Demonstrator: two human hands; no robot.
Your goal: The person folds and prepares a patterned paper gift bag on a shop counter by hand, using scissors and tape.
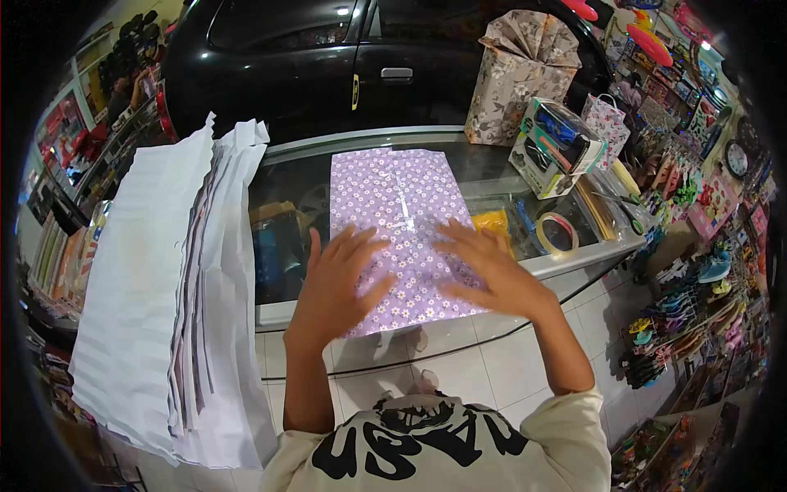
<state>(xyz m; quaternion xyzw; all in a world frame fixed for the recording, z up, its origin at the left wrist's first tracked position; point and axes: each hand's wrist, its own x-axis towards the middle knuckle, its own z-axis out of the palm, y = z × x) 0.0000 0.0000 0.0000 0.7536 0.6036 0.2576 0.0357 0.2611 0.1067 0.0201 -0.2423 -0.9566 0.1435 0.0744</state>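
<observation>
A purple wrapping-paper piece with white flowers [399, 193] lies on the glass counter, its near end reaching past the counter's front edge. Clear tape runs along a seam down its upper middle. My left hand [348, 275] rests at its left side with fingers spread. On the opposite side is my right hand [488, 271], also with fingers apart and slightly blurred. Both hands hold nothing and appear to lie on the paper or just above it; exact contact is hard to make out. Whether the paper is a flat bag or encloses something cannot be seen.
Stacked white paper sheets [135, 287] hang over the counter's left side. A tape roll [557, 234], scissors [630, 215], a boxed product [556, 148] and a flower-patterned wrapped package [525, 78] are at the right. A black car [320, 74] stands behind the glass counter [299, 310].
</observation>
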